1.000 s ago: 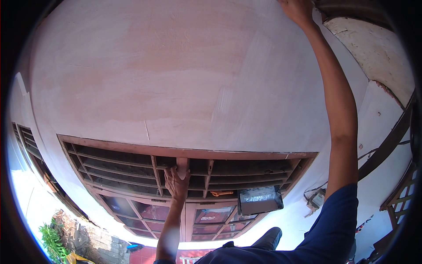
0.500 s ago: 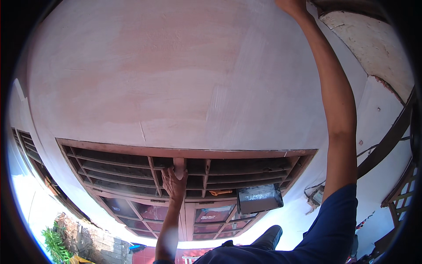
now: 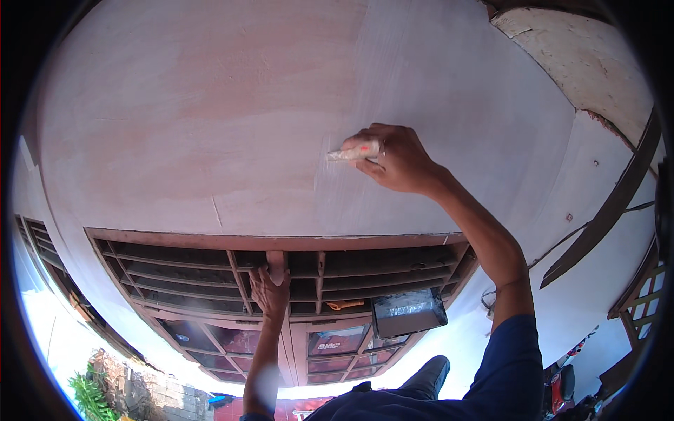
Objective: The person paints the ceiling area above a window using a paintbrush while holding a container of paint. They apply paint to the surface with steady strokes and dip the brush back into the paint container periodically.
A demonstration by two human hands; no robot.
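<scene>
In front of the pinkish wall [image 3: 239,140] my right hand [image 3: 404,160] is closed round a paintbrush [image 3: 359,151], its bristle end pointing left, at the border between bare pink and a whiter streaked coat. My left hand [image 3: 271,293] wraps round the wooden upright [image 3: 276,261] in the middle of a slatted vent frame [image 3: 175,238] below. A dark tray [image 3: 409,321] with wet whitish paint stands at the right part of the vent, beside an orange handle-like thing [image 3: 345,305] lying between slats.
Window panes [image 3: 337,344] in pink frames are below the vent. A dark strip [image 3: 611,210] and thin cable run down the right wall, near a lattice [image 3: 646,302]. Far below are a red motorbike [image 3: 560,386], a plant [image 3: 91,393] and a block wall [image 3: 158,393].
My right hand has come down and left from the top edge, bringing the paintbrush into view at the wall. My left hand keeps its hold on the upright; the view has shifted slightly.
</scene>
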